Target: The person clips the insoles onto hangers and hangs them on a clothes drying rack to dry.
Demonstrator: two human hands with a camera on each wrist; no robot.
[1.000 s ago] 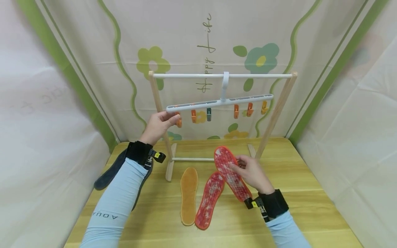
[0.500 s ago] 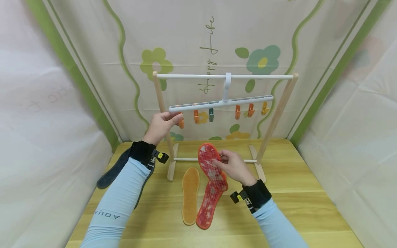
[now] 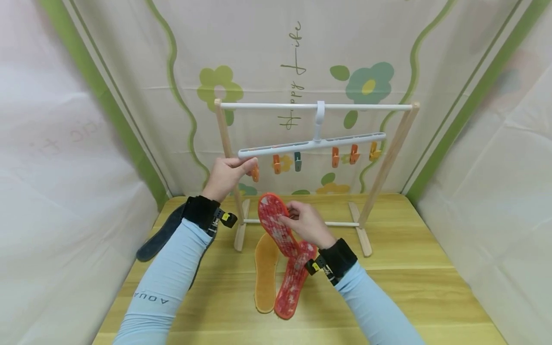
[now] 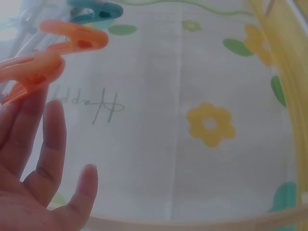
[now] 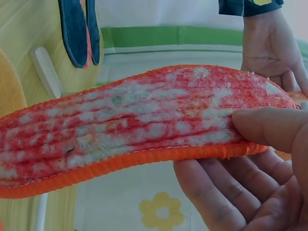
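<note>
A flower-printed cloth backs a wooden table on which a drying rack stands. The left hand pinches the end orange clip under the white hanger. The right hand grips a red insole, thumb on top, raised just below that clip. A second red insole, a tan insole and dark insoles lie flat on the table.

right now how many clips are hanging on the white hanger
6. Leftmost orange clip by the left hand, then orange, teal, orange, orange, yellow-orange at the right end. More may be hidden.
</note>
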